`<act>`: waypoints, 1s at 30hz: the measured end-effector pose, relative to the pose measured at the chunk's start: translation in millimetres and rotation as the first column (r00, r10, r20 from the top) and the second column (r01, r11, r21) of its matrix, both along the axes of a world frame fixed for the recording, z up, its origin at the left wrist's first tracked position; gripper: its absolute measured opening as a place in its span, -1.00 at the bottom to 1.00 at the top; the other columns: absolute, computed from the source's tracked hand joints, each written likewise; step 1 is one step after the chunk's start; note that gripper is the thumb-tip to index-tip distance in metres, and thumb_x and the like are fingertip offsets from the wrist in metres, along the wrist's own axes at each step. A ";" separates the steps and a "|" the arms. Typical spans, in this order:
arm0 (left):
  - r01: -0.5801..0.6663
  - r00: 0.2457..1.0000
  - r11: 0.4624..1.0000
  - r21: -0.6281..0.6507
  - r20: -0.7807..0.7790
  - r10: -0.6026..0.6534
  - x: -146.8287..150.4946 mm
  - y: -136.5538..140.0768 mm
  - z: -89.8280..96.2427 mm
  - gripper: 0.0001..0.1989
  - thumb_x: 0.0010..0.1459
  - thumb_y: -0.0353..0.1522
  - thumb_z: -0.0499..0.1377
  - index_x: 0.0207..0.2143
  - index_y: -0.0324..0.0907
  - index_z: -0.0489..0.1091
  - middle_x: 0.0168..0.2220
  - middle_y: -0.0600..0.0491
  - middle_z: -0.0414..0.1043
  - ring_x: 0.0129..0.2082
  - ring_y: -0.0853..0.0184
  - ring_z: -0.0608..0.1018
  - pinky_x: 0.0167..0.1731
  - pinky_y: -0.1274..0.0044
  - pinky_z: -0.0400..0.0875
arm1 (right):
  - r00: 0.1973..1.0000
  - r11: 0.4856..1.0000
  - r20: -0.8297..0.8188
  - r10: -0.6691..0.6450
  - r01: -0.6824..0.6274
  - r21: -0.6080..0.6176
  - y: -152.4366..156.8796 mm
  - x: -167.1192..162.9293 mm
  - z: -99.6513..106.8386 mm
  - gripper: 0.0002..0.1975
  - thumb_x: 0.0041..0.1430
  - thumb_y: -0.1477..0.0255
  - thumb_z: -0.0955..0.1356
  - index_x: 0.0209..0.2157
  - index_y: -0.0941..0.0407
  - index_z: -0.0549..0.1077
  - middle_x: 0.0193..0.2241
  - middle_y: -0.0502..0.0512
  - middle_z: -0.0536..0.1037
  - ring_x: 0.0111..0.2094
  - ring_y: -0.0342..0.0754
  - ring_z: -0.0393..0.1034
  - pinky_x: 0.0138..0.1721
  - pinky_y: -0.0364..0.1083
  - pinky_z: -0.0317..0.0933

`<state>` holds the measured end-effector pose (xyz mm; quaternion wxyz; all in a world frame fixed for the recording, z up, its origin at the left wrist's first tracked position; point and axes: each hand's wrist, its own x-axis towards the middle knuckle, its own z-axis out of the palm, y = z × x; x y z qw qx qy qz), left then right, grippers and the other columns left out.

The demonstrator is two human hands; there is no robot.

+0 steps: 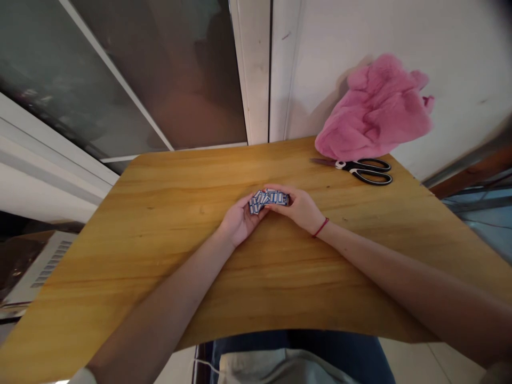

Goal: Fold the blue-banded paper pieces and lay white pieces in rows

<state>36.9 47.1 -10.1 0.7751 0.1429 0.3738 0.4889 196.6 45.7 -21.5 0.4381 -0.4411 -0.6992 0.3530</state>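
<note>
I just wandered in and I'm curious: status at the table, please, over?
Left hand, right hand: both holding small blue-and-white pieces. Pieces: bunched together. Scissors, pink fluffy cloth: farther back on the right, apart from both hands.

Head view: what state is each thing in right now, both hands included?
Left hand: palm up, cupped around the pieces.
Right hand: fingers closed on the pieces.
Blue-and-white pieces: bunched together, held between both hands.
Scissors: lying on the table, blades look closed, tips toward picture left.
Pink cloth: bunched up by the wall.
Red wristband: worn on the right wrist.
</note>
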 end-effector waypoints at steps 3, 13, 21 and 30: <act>-0.004 1.000 1.000 0.020 0.031 0.003 -1.1 0.0 0.2 -0.76 0.19 -0.52 0.02 -0.18 -0.37 0.45 -0.33 -0.06 0.56 -0.36 0.36 0.57 -0.18 0.51 0.50 | 0.998 0.999 -0.049 -0.028 0.027 -0.032 2.6 1.9 -2.1 -0.56 -0.02 0.36 0.45 -0.04 0.10 0.47 -0.07 0.11 0.53 -0.03 0.01 0.41 0.07 0.04 0.25; 0.013 0.998 0.999 0.038 0.064 -0.015 -0.8 -1.2 -1.0 -0.69 0.18 -0.55 -0.02 -0.08 -0.36 0.40 -0.35 -0.08 0.55 -0.35 0.33 0.58 -0.16 0.49 0.47 | 0.991 0.988 -0.056 -0.121 0.125 0.088 4.3 2.5 -5.8 -0.57 0.00 0.33 0.44 -0.03 0.07 0.46 -0.05 0.10 0.51 0.00 0.02 0.38 0.08 0.02 0.25; 0.060 0.998 0.998 0.030 0.023 -0.061 0.8 -1.1 -1.7 -0.75 0.22 -0.49 -0.03 -0.35 -0.34 0.44 -0.40 -0.07 0.52 -0.45 0.37 0.52 -0.32 0.53 0.46 | 0.999 0.999 -0.031 -0.044 0.043 -0.009 -3.9 -6.1 0.3 -0.54 -0.04 0.38 0.46 -0.04 0.09 0.45 -0.07 0.10 0.52 -0.06 -0.01 0.42 0.04 -0.01 0.28; 0.020 0.999 0.999 0.028 0.043 -0.022 -0.5 1.1 -0.7 -0.73 0.21 -0.50 -0.04 -0.20 -0.34 0.44 -0.36 -0.06 0.54 -0.40 0.36 0.54 -0.32 0.53 0.49 | 0.995 0.999 -0.086 -0.046 0.044 -0.026 -1.0 -4.2 -1.5 -0.56 -0.03 0.39 0.45 -0.05 0.10 0.45 -0.08 0.10 0.53 -0.06 -0.02 0.43 0.03 -0.01 0.29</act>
